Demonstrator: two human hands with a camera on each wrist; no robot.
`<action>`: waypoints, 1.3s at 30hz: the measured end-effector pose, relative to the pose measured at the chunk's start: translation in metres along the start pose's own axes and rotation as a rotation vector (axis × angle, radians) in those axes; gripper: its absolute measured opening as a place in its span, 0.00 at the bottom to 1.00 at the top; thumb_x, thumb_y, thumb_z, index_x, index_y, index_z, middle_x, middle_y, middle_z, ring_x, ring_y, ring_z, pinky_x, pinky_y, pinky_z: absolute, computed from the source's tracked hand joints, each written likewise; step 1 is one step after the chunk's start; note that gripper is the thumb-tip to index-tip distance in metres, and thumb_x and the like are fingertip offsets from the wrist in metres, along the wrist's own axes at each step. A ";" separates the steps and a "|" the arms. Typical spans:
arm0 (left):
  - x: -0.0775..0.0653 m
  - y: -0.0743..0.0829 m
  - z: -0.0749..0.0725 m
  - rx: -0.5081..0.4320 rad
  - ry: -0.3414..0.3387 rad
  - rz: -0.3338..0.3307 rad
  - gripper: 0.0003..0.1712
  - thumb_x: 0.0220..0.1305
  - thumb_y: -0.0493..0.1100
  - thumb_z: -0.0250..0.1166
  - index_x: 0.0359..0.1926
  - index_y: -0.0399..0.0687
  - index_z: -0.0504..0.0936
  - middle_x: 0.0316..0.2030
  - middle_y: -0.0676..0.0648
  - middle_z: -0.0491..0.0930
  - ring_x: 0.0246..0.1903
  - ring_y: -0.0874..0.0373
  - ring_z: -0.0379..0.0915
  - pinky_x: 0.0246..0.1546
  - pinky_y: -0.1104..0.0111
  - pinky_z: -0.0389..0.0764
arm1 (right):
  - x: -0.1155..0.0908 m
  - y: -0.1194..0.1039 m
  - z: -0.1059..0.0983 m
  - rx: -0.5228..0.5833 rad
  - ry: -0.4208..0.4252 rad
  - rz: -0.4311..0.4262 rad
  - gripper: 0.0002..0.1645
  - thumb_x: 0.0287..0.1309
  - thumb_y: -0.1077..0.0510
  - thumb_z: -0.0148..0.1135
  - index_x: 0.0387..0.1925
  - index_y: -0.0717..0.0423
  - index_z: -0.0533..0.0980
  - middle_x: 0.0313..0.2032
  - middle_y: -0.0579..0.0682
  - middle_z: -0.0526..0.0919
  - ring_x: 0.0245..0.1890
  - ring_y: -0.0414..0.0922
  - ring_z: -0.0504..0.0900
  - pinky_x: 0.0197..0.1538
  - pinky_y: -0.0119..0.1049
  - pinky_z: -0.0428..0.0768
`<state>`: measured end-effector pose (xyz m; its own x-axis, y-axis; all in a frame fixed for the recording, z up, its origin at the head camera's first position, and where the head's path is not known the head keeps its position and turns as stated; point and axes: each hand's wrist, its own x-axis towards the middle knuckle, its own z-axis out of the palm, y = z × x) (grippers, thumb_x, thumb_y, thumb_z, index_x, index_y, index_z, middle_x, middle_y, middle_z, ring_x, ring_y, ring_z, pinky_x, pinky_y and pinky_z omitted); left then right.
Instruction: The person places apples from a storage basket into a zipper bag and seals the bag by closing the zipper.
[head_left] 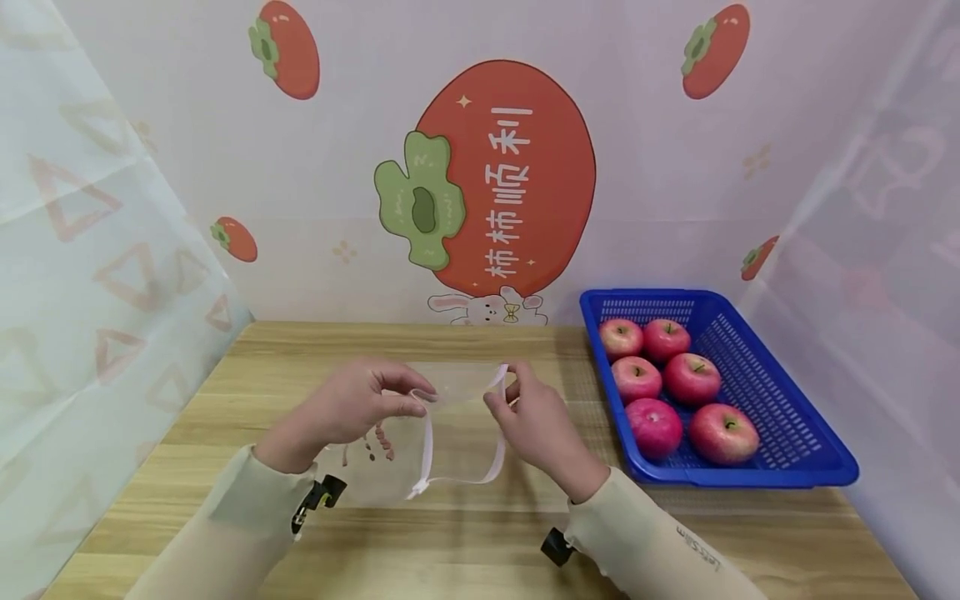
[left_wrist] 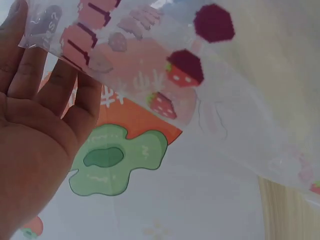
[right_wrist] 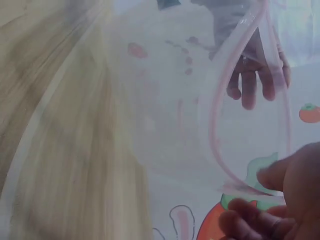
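A clear plastic zipper bag (head_left: 382, 475) with pink zip edging and printed strawberries (left_wrist: 162, 105) is spread over the middle of the table, its mouth parted toward the right. My left hand (head_left: 352, 404) pinches the near-left lip between thumb and fingers. On the opposite side, my right hand (head_left: 542, 421) pinches the far corner of the mouth. The pale zip slider (head_left: 420, 486) hangs at the mouth's front corner. Through the clear film the right wrist view shows the left hand's fingers (right_wrist: 248, 87). Table grain shows through the bag, with nothing visible inside it.
A blue plastic basket (head_left: 795, 475) stands to the right of my right hand, with several red apples (head_left: 723, 435) in it. The wooden table (head_left: 360, 550) runs back to a wall sheet (head_left: 337, 167) printed with persimmons. Pale sheets also hang on both sides.
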<state>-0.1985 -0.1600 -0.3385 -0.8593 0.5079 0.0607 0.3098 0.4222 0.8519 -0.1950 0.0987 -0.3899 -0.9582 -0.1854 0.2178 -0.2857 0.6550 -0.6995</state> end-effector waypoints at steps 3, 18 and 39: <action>-0.001 0.002 0.004 0.098 0.009 0.043 0.07 0.60 0.45 0.74 0.40 0.54 0.89 0.40 0.54 0.86 0.40 0.58 0.81 0.24 0.60 0.84 | 0.003 0.000 0.001 0.003 0.046 -0.010 0.22 0.71 0.54 0.59 0.60 0.57 0.70 0.24 0.41 0.77 0.18 0.40 0.73 0.21 0.36 0.74; -0.007 -0.002 0.003 0.103 0.233 -0.009 0.13 0.57 0.44 0.76 0.44 0.52 0.89 0.37 0.57 0.87 0.40 0.58 0.81 0.31 0.65 0.83 | -0.012 0.000 0.006 -0.059 0.087 -0.087 0.25 0.66 0.52 0.64 0.58 0.59 0.71 0.37 0.48 0.79 0.25 0.40 0.74 0.27 0.36 0.76; -0.010 -0.014 -0.015 0.378 0.277 0.368 0.12 0.56 0.33 0.74 0.40 0.52 0.91 0.39 0.60 0.86 0.38 0.65 0.82 0.37 0.68 0.81 | -0.041 -0.017 0.007 -0.199 -0.277 -0.422 0.04 0.68 0.59 0.62 0.36 0.50 0.81 0.28 0.38 0.80 0.26 0.35 0.76 0.34 0.34 0.79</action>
<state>-0.2001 -0.1826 -0.3432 -0.7261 0.4783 0.4940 0.6875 0.5194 0.5076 -0.1507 0.0904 -0.3921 -0.7360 -0.6311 0.2450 -0.6642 0.6032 -0.4416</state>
